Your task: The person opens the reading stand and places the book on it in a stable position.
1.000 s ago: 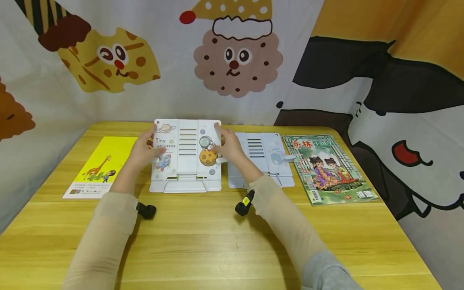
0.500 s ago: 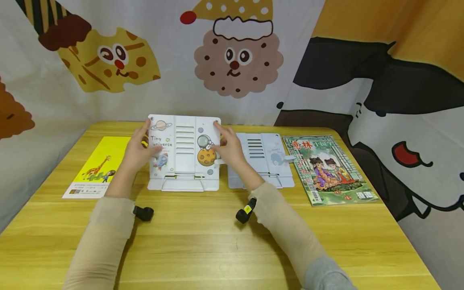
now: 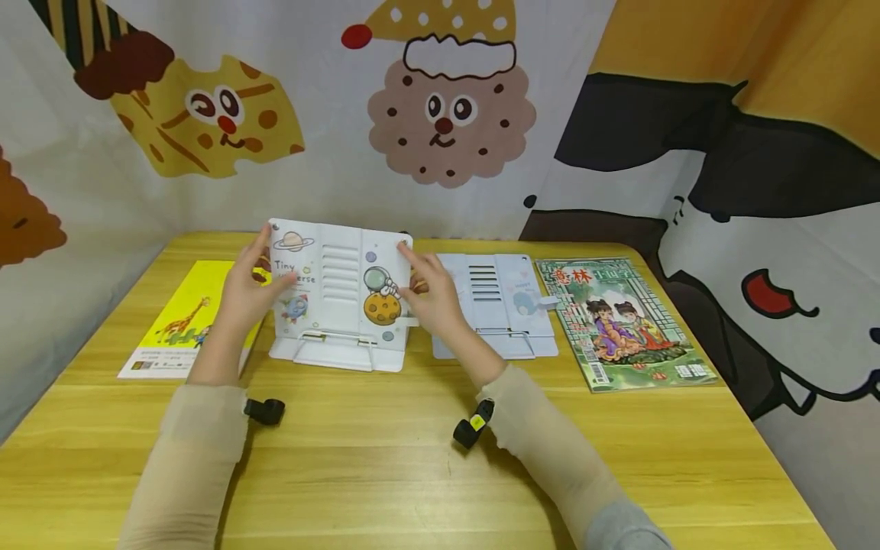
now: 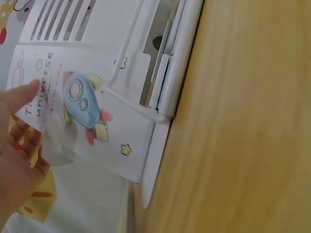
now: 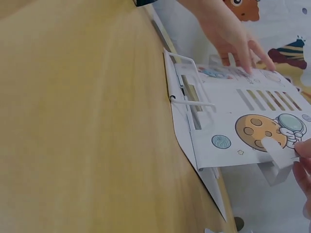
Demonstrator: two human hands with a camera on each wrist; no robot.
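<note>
A white book stand (image 3: 337,298), printed with "Tiny universe", a rocket and an astronaut, leans back on its base at the left of centre in the head view. My left hand (image 3: 249,296) grips its left edge, thumb on the printed front and fingers behind, as the left wrist view also shows. The right edge is pinched by my right hand (image 3: 435,294), with the thumb beside the astronaut. A wire page holder (image 3: 334,347) crosses the stand's lower front. One white side clip (image 5: 277,160) sticks out close to the right hand.
A second, pale blue book stand (image 3: 491,305) is just right of my right hand. Farther right lies a magazine (image 3: 635,328) with two cartoon figures. A yellow booklet (image 3: 179,321) lies partly behind my left arm. A cartoon-print curtain (image 3: 330,191) hangs behind the wooden table (image 3: 371,473).
Both hands have shifted the white stand a little left. It has turned slightly, its right side now nearer and lower in the head view. The other stand, magazine and booklet stay put.
</note>
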